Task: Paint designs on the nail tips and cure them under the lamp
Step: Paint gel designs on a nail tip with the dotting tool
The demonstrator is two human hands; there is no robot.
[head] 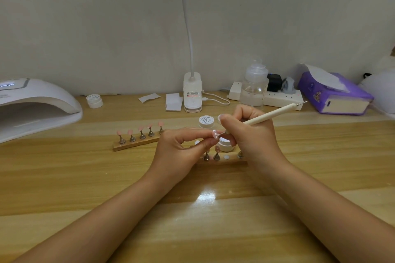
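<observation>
My left hand (181,149) pinches a pink nail tip (215,134) with white dots on it, held above the table. My right hand (252,134) grips a cream dotting pen (271,115), its metal point touching that tip. An open white gel jar (224,144) sits just behind the tip. A wooden holder (136,144) at centre left carries several pink tips on metal stands. A second holder (222,159) lies under my hands, partly hidden. The white curing lamp (36,104) stands at far left.
A gel jar lid (206,121) lies behind my hands. Another closed jar (94,100) sits near the lamp. At the back stand a clip desk lamp (192,94), white wipes (173,101), a pump bottle (254,87), a power strip (282,98) and a purple tissue box (333,94).
</observation>
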